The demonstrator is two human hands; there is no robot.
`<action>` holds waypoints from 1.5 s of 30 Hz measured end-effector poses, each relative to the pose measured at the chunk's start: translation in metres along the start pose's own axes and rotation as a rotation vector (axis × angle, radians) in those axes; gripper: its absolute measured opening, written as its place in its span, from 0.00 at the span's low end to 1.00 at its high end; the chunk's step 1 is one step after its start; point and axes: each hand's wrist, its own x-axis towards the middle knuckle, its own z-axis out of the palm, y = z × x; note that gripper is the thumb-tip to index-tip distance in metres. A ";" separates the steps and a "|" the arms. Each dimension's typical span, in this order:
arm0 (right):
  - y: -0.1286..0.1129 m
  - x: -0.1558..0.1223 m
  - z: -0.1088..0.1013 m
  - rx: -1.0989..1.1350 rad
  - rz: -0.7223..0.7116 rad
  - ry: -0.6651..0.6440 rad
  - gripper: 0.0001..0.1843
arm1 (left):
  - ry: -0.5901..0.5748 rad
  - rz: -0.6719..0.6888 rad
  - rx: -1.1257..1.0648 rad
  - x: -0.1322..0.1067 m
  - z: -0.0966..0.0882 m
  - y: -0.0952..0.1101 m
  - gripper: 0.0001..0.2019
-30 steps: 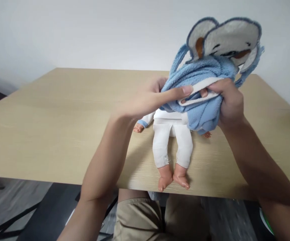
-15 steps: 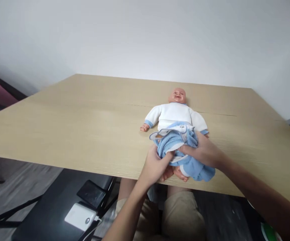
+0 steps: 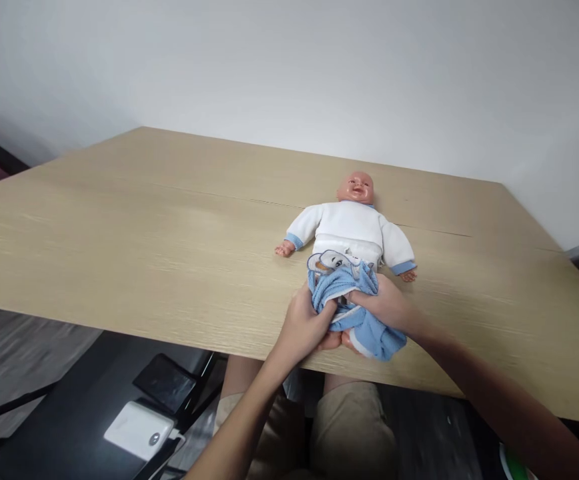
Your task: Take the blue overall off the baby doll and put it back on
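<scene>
Blue bundle comes down to the doll's feet!

And down it comes! A second ago the blue garment (image 3: 347,283) was up high, blocking out the doll (image 3: 350,223); now it's low over the legs, head and chest back in view. The white waistband (image 3: 329,243) shows above it too, so garment and legs are level, though whether either foot (image 3: 330,342) is inside, I can't tell.

Left hand (image 3: 307,320) clamped on one side of the bunched cloth, right hand (image 3: 388,305) gripping the other, thumbs at the white-trimmed opening. It's fuzzy, crumpled terry, an animal-face patch (image 3: 337,260) on top, one end flopping onto the desk (image 3: 169,233) near its front edge.
</scene>
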 end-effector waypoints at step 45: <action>-0.042 -0.020 0.020 -0.480 -0.102 -0.050 0.09 | 0.112 -0.136 0.310 -0.050 -0.024 -0.017 0.09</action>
